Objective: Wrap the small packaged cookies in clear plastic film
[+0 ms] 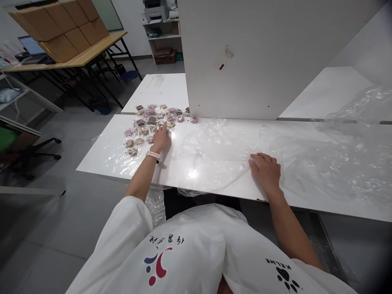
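Observation:
Small individually wrapped pieces point(143, 131), pink, brown and tan, lie scattered in clear wrappers on the left part of the white table point(180, 171). My left hand point(161, 139), with a pink watch band at the wrist, rests at their right edge, index finger stretched out and the others slightly bent. Whether its fingertips touch a piece is hard to make out. Clear plastic film point(211, 151), thin and crumpled, spreads between my hands. My right hand point(267, 171) lies palm down at the film's right edge, fingers loosely bent and apart, gripping nothing visible.
More crumpled clear plastic point(339, 163) covers the table's right side. A tall white panel point(239, 61) rises behind the table. At the far left, cardboard boxes point(65, 30) and a laptop point(32, 45) stand on a wooden desk. A blue stool point(130, 75) is below.

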